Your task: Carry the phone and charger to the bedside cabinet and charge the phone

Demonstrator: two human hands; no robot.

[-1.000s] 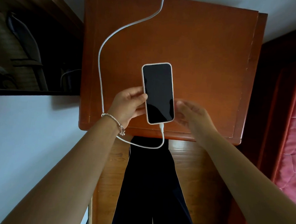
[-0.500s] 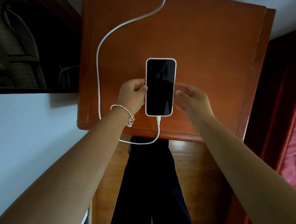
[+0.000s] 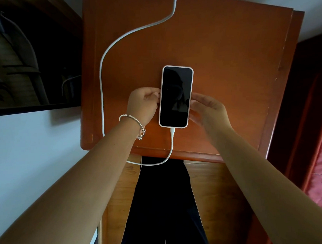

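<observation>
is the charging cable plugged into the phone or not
Plugged in: the white cable ends in a connector seated in the bottom edge of the phone. Its screen is dark.

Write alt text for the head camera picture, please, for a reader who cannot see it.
A phone with a dark screen lies on a wooden bedside cabinet, with the left hand and right hand at its two long sides. A white cable is plugged into its near end, loops over the front edge and runs back across the top.
</observation>
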